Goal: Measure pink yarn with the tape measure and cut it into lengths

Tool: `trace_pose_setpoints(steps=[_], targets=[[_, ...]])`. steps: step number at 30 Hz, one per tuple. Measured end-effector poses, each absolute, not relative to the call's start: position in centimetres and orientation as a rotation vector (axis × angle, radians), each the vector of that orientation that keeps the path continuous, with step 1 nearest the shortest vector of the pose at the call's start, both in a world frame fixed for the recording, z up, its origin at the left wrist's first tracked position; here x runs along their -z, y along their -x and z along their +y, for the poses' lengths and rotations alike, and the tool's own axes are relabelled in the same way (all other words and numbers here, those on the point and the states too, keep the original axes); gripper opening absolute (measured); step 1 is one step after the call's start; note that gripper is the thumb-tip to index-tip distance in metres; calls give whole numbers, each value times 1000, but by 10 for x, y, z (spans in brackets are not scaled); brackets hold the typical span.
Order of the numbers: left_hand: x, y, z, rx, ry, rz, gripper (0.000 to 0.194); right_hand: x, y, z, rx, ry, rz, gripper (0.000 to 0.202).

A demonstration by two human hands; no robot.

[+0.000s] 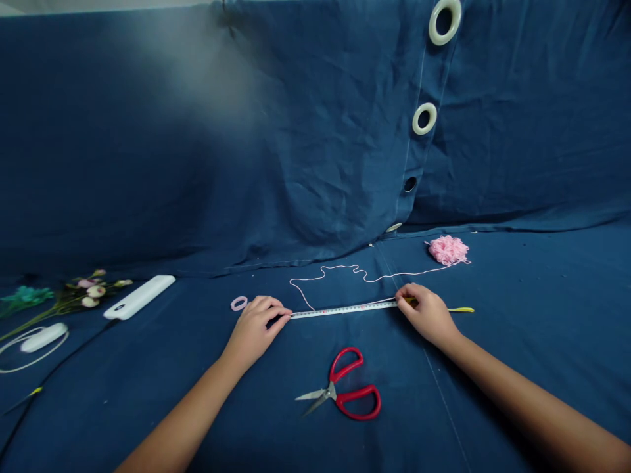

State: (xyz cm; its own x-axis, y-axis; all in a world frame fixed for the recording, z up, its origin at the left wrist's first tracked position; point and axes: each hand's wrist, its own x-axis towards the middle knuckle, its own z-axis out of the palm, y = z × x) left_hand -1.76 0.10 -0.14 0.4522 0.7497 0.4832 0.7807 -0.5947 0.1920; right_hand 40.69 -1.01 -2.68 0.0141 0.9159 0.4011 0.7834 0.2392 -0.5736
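A white tape measure [345, 309] lies stretched between my two hands on the blue cloth. My left hand [257, 328] pinches its left end with thumb and fingertips. At the other side, my right hand [428, 314] closes its fingers on the tape, and a yellow stretch of it shows beyond the hand. Pink yarn [321, 277] curves in a loose line behind the tape, and one strand runs along it to my right fingertips. That yarn leads back to a fluffy pink bundle [448, 250]. Red-handled scissors [329, 392] lie with blades parted, nearer to me.
A small pink ring [233, 305] lies beside my left hand. Further left are a white power bank [140, 297] with a black cable, artificial flowers [91, 292] and a white corded device [44, 337]. Behind, a blue curtain [296, 164] with eyelets hangs down to the surface.
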Motion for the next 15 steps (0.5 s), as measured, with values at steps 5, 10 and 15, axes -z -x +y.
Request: trace_pose_setpoints(steps=[5,10,15], targets=[[0,20,2,816,2584,-1371,20,27,-407,-11,-232,1552,-1769,16],[-2,20,3,816,2565,-1351,19,27,-406,-10,-223,1524,-1788,15],[-1,21,4,813,2561,-1351,18,28,-407,-10,-217,1526,-1774,13]])
